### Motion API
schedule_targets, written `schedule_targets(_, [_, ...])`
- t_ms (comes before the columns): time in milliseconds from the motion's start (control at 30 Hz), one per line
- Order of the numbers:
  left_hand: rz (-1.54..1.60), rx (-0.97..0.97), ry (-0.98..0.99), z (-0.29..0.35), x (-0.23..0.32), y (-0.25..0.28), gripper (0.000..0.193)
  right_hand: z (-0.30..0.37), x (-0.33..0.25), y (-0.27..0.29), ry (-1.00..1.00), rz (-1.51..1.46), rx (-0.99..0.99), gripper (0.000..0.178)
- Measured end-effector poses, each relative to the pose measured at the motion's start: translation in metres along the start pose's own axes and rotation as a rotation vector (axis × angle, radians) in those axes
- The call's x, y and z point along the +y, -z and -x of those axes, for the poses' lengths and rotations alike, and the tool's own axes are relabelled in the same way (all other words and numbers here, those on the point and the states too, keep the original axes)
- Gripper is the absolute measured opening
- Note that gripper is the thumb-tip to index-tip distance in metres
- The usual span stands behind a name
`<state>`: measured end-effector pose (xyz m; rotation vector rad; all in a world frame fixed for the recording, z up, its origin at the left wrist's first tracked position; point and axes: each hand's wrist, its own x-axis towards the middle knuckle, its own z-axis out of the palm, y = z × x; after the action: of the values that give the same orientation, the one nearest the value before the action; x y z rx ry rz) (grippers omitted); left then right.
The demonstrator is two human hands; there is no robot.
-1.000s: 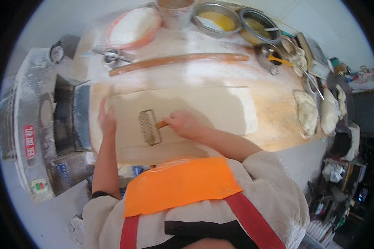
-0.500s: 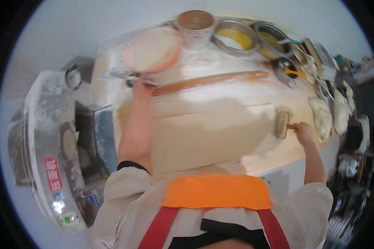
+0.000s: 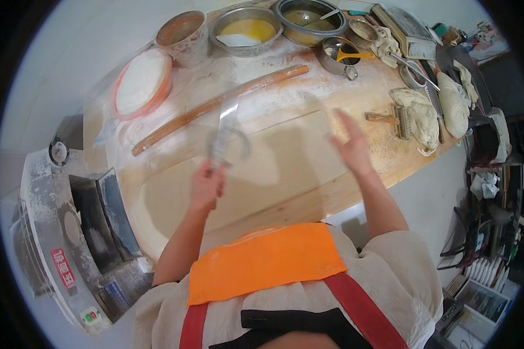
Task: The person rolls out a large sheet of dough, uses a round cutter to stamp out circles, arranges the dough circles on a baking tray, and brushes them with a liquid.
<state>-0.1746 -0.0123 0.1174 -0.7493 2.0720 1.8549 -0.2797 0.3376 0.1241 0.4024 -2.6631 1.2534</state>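
Observation:
A wide, thin dough sheet [image 3: 273, 168] lies on the floured wooden table [image 3: 390, 163]. My left hand [image 3: 206, 187] is closed around a metal tool [image 3: 224, 135] and holds it up over the sheet; the tool is motion-blurred, so its kind is unclear. My right hand [image 3: 350, 144] hovers over the sheet's right part, empty with its fingers spread. A spiked roller with a wooden handle [image 3: 391, 117] lies on the table to the right of that hand. A long wooden rolling pin [image 3: 215, 109] lies slantwise beyond the sheet.
A flour tub with an orange rim [image 3: 141, 81], a bucket [image 3: 181, 32] and metal bowls [image 3: 244, 26] line the far edge. Dough pieces [image 3: 419, 113] sit at the right end. A dough-rolling machine [image 3: 70, 232] stands at my left. Shelves [image 3: 489, 244] fill the right side.
My right hand has let go of the spiked roller at the table's right and come back over the sheet. My left hand has brought a metal tool from the far left.

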Motion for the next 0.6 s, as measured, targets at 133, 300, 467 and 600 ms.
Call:
schedule_targets(133, [-0.746, -0.284, -0.47, 0.022, 0.01, -0.067, 0.025, 0.006, -0.077, 0.003, 0.639, 0.26, -0.409, 0.071])
schedule_targets(300, [-1.133, -0.202, -0.85, -0.007, 0.141, -0.112, 0.028, -0.064, -0.084, 0.049, 0.472, 0.632, -0.407, 0.045])
schedule_targets(467, [-1.285, 0.097, -0.955, 0.004, 0.251, -0.126, 0.028, -0.12, -0.126, 0.081, 0.367, 0.708, -0.191, 0.032])
schedule_targets(600, [-0.685, 0.244, -0.999, -0.074, 0.062, -0.177, 0.022, -0.085, 0.005, -0.015, 0.35, 0.703, -0.517, 0.055])
